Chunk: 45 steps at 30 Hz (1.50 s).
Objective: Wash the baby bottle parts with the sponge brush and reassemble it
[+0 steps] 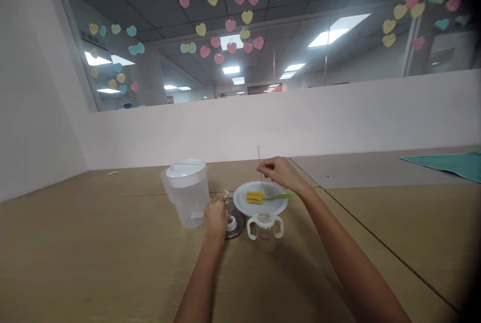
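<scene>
My right hand [277,170] pinches a thin wire brush [259,158] with a small loop on top, held upright over a white plate [240,207]. On the plate lies a yellow sponge [254,197] with a green handle [280,196]. My left hand [216,217] is closed at the left edge of a round metal dish [239,228]; what its fingers hold is hidden. White and clear small parts [232,223] lie in that dish. A clear bottle with two white handles [265,237] stands in front of the plate, touched by neither hand.
A translucent pitcher with a white lid [187,169] stands just left of my left hand. A teal cloth [447,164] lies at the far right. Behind the table [112,253] is a white wall [240,130] below a window with heart-shaped notes.
</scene>
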### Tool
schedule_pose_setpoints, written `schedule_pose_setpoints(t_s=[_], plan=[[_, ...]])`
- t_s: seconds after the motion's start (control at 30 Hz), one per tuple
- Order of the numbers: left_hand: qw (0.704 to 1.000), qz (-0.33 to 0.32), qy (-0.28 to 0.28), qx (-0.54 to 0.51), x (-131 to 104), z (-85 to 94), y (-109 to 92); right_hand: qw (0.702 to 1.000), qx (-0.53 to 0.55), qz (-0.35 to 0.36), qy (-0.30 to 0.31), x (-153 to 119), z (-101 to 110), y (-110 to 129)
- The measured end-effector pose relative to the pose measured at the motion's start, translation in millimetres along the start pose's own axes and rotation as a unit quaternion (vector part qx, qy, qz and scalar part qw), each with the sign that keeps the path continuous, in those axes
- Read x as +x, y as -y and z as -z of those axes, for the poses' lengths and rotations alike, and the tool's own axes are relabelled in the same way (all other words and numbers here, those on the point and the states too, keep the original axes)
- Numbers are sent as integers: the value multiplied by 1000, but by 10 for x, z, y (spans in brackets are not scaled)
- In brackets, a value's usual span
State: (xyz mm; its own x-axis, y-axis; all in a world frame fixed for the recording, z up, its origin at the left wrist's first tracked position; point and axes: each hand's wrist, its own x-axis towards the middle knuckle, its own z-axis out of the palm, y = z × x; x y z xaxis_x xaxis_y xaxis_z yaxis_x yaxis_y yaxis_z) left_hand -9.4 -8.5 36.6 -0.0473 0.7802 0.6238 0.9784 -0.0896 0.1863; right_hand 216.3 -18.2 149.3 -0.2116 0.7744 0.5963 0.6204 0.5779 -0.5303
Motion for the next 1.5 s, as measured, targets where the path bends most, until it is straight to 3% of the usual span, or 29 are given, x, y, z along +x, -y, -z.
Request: schedule_pose_setpoints(t_s=[0.07, 0.17, 0.23, 0.33, 0.43, 0.57, 0.73, 1.27, 1.5], plan=[[991, 6, -55, -120, 15, 56, -89, 1000, 7, 5, -22, -53, 142, 105], [942, -12, -87, -324, 2, 43, -197, 998, 15, 7, -61, -129, 296, 225], [909, -33, -76, -409, -24, -18, -246, 997, 19, 8, -79, -176, 360, 287], [884, -51, -36, -463, -72, -127, -300, 996, 34, 14, -82, -241, 409, 380], [875, -68, -4, -478, -107, -208, -327, 997, 69, 23, -41, -297, 402, 474], [879, -75, 16, -471, -124, -255, -311, 991, 120, 29, 57, -322, 293, 540], [869, -44, 8, -493, -126, -271, -294, 989, 86, 51, 113, -264, 69, 506], [851, -38, 7, -524, -133, -338, -296, 989, -65, 91, 101, -225, -197, 474], [855, -25, -1, -518, -122, -295, -296, 980, -130, 115, 94, -262, -197, 554]])
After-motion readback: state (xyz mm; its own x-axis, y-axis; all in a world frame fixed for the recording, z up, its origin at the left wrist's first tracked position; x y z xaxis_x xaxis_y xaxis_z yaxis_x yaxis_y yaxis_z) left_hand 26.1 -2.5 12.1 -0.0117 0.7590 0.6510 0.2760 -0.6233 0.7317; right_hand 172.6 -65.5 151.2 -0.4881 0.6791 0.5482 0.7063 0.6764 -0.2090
